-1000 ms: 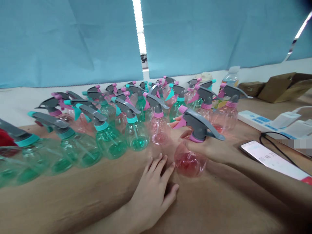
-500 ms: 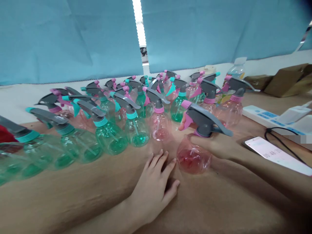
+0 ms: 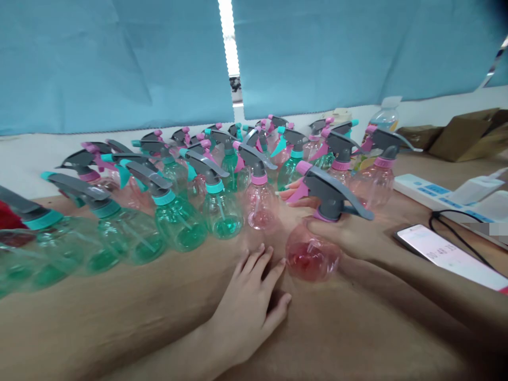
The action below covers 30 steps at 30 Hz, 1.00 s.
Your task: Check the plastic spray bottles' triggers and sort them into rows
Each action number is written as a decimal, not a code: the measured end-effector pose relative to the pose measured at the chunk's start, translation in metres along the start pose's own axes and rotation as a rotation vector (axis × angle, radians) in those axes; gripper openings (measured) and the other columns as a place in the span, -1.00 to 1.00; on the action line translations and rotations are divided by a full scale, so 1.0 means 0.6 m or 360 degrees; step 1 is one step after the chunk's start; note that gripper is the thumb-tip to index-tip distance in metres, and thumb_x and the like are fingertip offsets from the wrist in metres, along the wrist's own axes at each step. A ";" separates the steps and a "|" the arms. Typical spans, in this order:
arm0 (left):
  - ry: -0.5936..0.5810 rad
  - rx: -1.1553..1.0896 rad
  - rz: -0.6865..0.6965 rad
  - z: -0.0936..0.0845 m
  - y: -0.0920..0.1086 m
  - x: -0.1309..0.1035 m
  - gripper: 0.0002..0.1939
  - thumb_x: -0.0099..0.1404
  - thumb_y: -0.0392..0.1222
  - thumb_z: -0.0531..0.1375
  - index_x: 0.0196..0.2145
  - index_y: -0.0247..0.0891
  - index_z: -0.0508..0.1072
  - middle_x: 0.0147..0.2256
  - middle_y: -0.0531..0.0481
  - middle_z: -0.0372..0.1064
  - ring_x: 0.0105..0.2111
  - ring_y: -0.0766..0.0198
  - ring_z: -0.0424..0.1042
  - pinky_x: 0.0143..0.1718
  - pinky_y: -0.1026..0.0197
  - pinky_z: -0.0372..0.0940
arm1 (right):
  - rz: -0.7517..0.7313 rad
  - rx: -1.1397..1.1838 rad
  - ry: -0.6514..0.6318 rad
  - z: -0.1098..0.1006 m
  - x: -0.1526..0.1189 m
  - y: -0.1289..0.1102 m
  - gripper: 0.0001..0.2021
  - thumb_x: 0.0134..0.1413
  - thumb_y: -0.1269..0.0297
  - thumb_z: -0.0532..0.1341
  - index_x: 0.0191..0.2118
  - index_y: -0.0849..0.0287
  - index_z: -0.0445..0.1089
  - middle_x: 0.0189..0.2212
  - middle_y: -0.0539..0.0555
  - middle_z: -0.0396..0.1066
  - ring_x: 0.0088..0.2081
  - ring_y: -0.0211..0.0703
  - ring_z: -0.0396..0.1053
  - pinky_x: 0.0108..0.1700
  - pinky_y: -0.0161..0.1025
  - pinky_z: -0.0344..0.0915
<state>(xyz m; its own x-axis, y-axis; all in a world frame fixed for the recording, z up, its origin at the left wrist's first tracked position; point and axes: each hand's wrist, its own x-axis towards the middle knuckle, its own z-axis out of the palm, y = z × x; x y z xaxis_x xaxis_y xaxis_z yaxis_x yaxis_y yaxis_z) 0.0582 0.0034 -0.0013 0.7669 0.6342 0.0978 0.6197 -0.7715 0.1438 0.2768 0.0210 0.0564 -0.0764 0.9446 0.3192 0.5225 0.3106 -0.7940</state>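
A pink spray bottle [image 3: 311, 259] with a grey sprayer head and pink trigger stands on the table in front of the others, holding some reddish liquid. My right hand [image 3: 345, 233] is around its neck, the thumb across the bottle's shoulder and the fingers stretched out to the left behind the trigger. They are spread rather than wrapped round it. Palm down on the table, my left hand [image 3: 252, 296] lies with its fingers apart, fingertips close to the pink bottle's left side. Behind it stands another pink spray bottle [image 3: 260, 209], beside a green spray bottle [image 3: 222, 214].
Several more green and pink spray bottles fill the table's left and back. At right lie a phone [image 3: 444, 254] showing a timer, a black cable and a white power strip [image 3: 420, 185]. Brown cardboard boxes [image 3: 462, 137] and a clear plastic bottle [image 3: 384, 114] are behind.
My right hand's fingers have straightened out to the left behind the trigger. The sprayer head has turned slightly. My left hand has stayed in place.
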 end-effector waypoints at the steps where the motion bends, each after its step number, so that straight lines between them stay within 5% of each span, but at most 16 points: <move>1: 0.0002 0.0002 0.0002 0.000 0.000 0.000 -0.51 0.36 -0.09 0.11 0.19 -0.29 0.24 0.24 -0.23 0.07 0.24 -0.06 0.02 0.18 -0.20 0.03 | -0.0003 0.0009 -0.0020 0.002 0.002 -0.006 -0.82 -0.12 0.41 0.12 -0.64 0.05 0.17 -0.61 -0.04 0.31 -0.43 -0.12 0.39 -0.33 -0.17 0.37; 5: -0.0008 0.0008 0.0004 0.001 0.001 0.002 -0.51 0.36 -0.09 0.12 0.19 -0.31 0.24 0.24 -0.25 0.08 0.24 -0.08 0.03 0.18 -0.21 0.02 | 0.0015 0.0066 0.0102 0.007 0.004 -0.024 -0.97 -0.21 0.33 0.10 -0.52 0.05 0.23 -0.42 0.02 0.42 -0.28 -0.06 0.44 -0.17 -0.10 0.39; 15: -0.0043 0.0006 -0.0019 -0.001 0.003 0.003 -0.50 0.36 -0.08 0.12 0.19 -0.31 0.24 0.24 -0.25 0.08 0.24 -0.08 0.04 0.18 -0.21 0.02 | 0.0064 -0.0070 0.0118 0.010 0.001 -0.011 -0.95 -0.13 0.31 0.10 -0.47 0.05 0.29 -0.44 -0.02 0.49 -0.31 -0.07 0.47 -0.17 -0.09 0.37; 24: -0.0055 0.0005 -0.0030 -0.003 0.005 0.002 -0.49 0.37 -0.07 0.11 0.20 -0.32 0.23 0.24 -0.26 0.06 0.25 -0.08 0.01 0.19 -0.21 0.01 | 0.0016 -0.0146 0.0269 0.013 0.000 -0.018 -0.79 -0.19 0.39 0.12 -0.32 0.03 0.30 -0.52 -0.04 0.41 -0.40 -0.11 0.45 -0.35 -0.20 0.36; 30: -0.0056 0.0005 -0.0023 -0.002 0.003 0.002 -0.49 0.37 -0.07 0.12 0.20 -0.33 0.23 0.24 -0.27 0.06 0.25 -0.09 0.01 0.19 -0.21 0.01 | 0.0043 -0.0163 0.0219 0.012 0.001 -0.024 -0.95 -0.16 0.35 0.10 -0.50 0.05 0.21 -0.56 -0.04 0.37 -0.42 -0.13 0.42 -0.34 -0.20 0.35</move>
<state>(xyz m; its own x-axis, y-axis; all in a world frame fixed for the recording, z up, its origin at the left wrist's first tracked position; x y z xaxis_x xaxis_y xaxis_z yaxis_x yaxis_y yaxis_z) 0.0600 0.0032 0.0005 0.7631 0.6434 0.0611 0.6314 -0.7623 0.1420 0.2631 0.0178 0.0641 0.0520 0.9269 0.3718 0.6071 0.2663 -0.7487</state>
